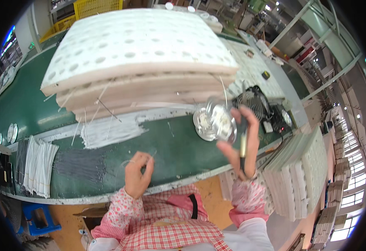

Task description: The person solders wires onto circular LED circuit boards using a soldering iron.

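Observation:
Over the near edge of the green bench (183, 159), my left hand (138, 173) is closed in a pinch, and a thin pale wire (126, 162) shows at its fingers. To the right, my right hand (247, 144) is raised and blurred by motion. Between its thumb and fingers is a shiny round lamp part (221, 125), clear or silvery. A pen-like tool (243, 146) with black and brass-coloured sections lies along the same palm. Just behind that hand, more shiny round lamp parts (203, 124) rest on the bench.
White foam slabs with round hollows (137, 54) are stacked at the back. Bundles of white wires (40, 167) and dark wires (80, 164) lie left, white strips (111, 131) beyond them. A coiled-wire stand (250, 104) stands right; foam sheets (296, 175) are stacked beside the bench.

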Available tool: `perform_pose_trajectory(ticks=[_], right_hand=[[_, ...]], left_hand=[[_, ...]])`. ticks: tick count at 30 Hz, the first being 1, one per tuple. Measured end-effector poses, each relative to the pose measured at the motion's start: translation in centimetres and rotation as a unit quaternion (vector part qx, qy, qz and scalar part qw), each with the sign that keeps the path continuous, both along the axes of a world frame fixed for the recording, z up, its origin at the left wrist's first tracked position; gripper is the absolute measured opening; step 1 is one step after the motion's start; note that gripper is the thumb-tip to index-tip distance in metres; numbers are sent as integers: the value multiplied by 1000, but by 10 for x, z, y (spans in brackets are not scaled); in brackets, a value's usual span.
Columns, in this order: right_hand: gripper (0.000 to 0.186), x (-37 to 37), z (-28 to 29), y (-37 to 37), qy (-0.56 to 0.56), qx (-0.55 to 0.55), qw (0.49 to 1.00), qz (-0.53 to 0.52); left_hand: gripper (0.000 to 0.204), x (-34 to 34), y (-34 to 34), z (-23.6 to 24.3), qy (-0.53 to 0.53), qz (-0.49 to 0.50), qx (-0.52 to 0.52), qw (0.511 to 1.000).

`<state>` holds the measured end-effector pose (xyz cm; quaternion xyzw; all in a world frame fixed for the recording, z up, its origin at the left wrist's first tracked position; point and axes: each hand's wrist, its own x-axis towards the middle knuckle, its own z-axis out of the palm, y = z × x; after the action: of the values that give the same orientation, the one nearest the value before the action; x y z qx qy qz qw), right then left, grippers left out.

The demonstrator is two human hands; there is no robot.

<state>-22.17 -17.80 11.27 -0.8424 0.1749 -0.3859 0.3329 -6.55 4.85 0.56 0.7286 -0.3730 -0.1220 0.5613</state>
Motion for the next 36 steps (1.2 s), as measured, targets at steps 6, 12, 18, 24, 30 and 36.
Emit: perform_pose_trajectory(ticks=[6,12,18,24,30,36], right_hand=[[84,144,68,-129,-29,-192,977,-84],[90,275,88,-221,-27,-335,933,-128],[64,184,113,-178,12,-468,882,-52],[31,-12,139,-67,178,-465,849,-175],[16,-149,69,9,276,-263,896,-227],[45,-100,-62,32,227,-92,961,-126]], left_hand=[[12,-7,5,-24,-2,17,-2,1000],[7,-21,-12,-32,-6,38,0,999],[8,-21,-63,-29,-99,-107,19,989],[23,-18,-158,-47,-315,-170,-68,931],[20,-30,-156,-47,-374,-225,96,895],[16,-40,-83,-38,-358,-211,19,909]])
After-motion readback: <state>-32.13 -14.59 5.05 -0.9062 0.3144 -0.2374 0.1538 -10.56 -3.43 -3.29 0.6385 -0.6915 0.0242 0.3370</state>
